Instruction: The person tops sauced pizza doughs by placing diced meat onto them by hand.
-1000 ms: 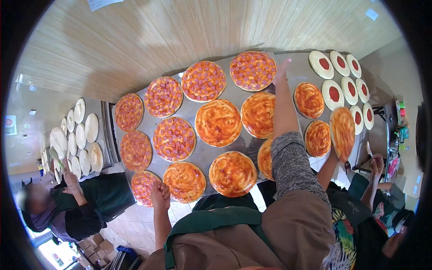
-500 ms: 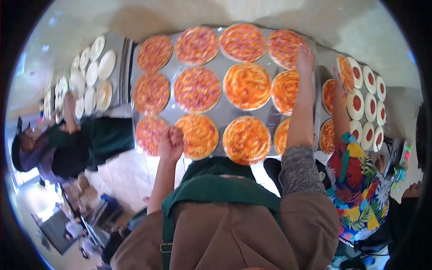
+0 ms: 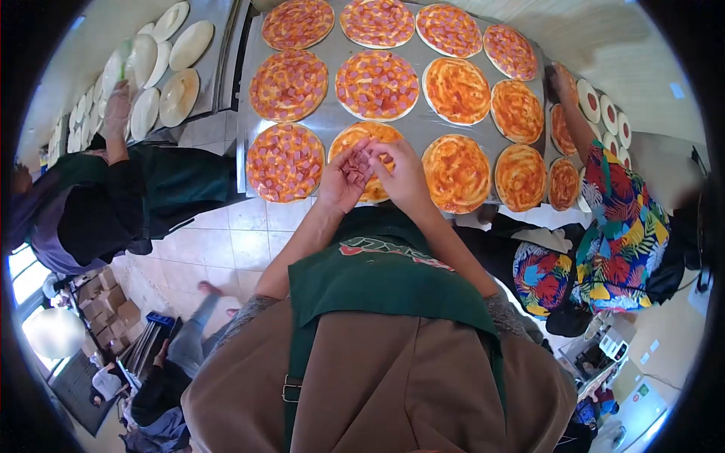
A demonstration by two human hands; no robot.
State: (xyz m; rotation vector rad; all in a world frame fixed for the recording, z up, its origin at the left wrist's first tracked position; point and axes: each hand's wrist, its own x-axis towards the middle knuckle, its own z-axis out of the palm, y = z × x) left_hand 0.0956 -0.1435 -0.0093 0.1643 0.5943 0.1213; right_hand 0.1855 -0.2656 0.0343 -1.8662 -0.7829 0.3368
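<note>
My left hand (image 3: 343,180) is cupped palm up, with pink diced ham (image 3: 358,167) in it. Fingers of my right hand (image 3: 402,175) are pinched together at the ham in that palm. Both hands are over the front edge of a pizza (image 3: 377,131) spread with orange-red sauce, partly hidden beneath them. To its left lies a pizza scattered with ham cubes (image 3: 285,163). On the right is a sauce-covered pizza (image 3: 455,174) with no ham on it.
Several pizzas in rows cover the metal table (image 3: 317,124), those at the back topped with ham. Left, a co-worker's hand (image 3: 117,109) is at pale dough rounds (image 3: 178,97). Right, another person's arm (image 3: 578,113) reaches toward dough bases with red sauce spots (image 3: 609,113).
My right hand has come from the back-right pizza to my left hand, which has moved right and turned palm up. The view has shifted, and more ham shows on the back-right pizza.
</note>
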